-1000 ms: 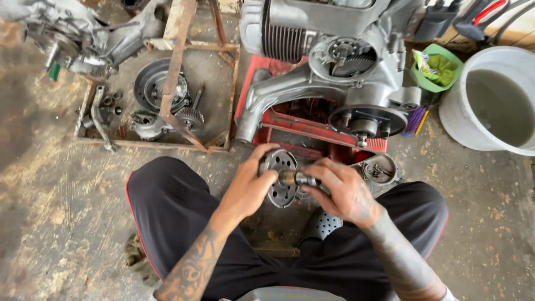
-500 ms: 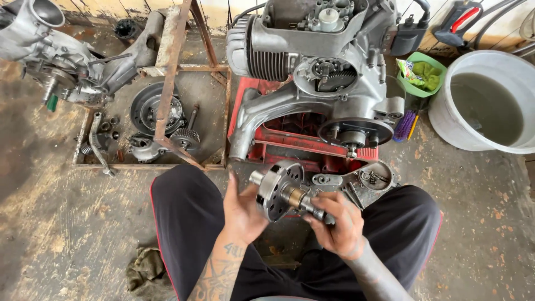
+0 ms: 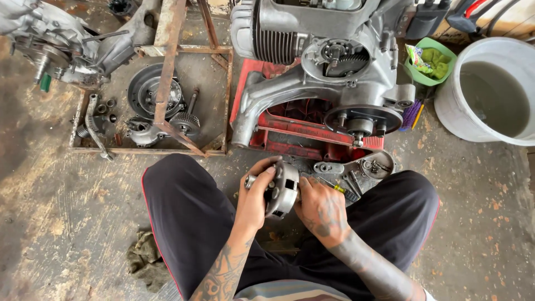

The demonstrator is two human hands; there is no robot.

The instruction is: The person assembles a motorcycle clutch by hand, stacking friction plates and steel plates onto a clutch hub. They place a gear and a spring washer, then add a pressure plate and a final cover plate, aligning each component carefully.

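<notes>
I sit on the floor with knees apart, holding a round grey metal gear assembly with a short shaft (image 3: 280,188) between both hands. My left hand (image 3: 255,198) grips its left side, thumb near the shaft end. My right hand (image 3: 320,206) clasps its right side from behind. Just beyond them stands a grey scooter engine (image 3: 329,61) on a red metal stand (image 3: 295,131), with a flat grey cover plate (image 3: 348,173) lying at its foot.
A wooden tray (image 3: 150,111) at the left holds a round disc, gears and small parts. Another engine case (image 3: 50,39) lies top left. A white bucket of water (image 3: 490,95) and a green bowl (image 3: 426,64) stand at the right. A dirty rag (image 3: 145,259) lies by my left thigh.
The gear assembly has been turned in my hands, its shaft now pointing left instead of toward the right. My view has dropped closer to the engine.
</notes>
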